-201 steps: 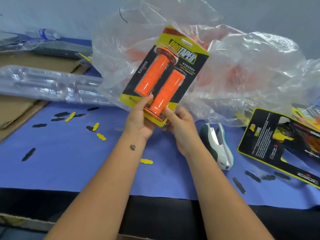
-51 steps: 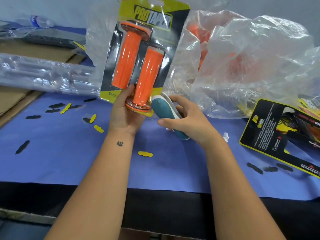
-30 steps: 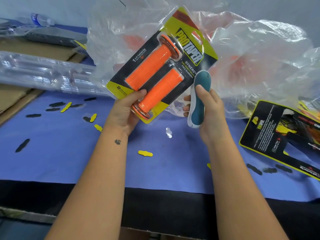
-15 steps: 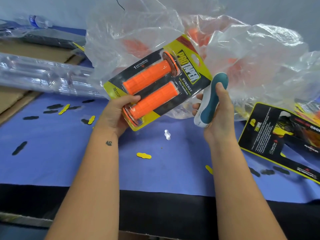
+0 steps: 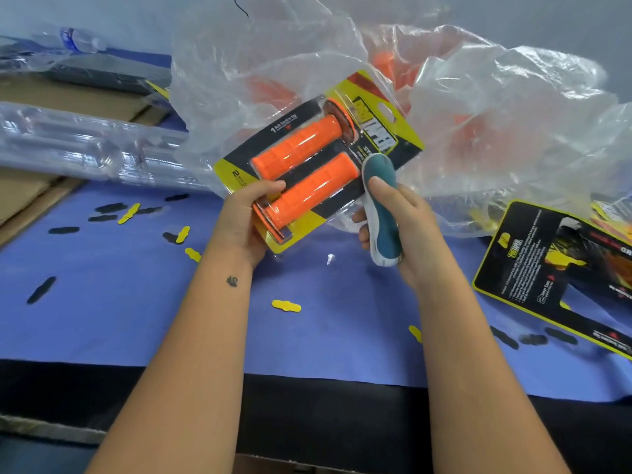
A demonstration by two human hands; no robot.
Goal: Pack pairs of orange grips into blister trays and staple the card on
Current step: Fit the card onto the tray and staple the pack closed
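Head view, listed near to far.

Item 1: left hand, thumb curled over the front of the blister pack, fingers hidden behind; it holds the pack's lower corner, tilted, above the blue mat.

Item 2: right hand, wrapped round the teal-and-white stapler, thumb pressed on its top. The stapler's nose sits at the pack's right edge, beside the lower of the two orange grips; whether its mouth actually straddles the card edge cannot be told.

Risk, judged: the pack is gripped by one corner only, so a squeeze may swing it and land the staple crooked, off the card margin, or into the clear blister. The thumb on the pack lies close to the grips, well apart from the stapler.

Item 3: punched-out card scraps, yellow and black, strewn on the mat; harmless underfoot of the work, though the pack may rest unevenly if set down there.

Item 4: spare printed card, face up, at right.

Item 5: stack of clear trays, at left.

Item 6: crumpled plastic bag with orange pieces inside, directly behind the pack, close enough to catch in the stapler.
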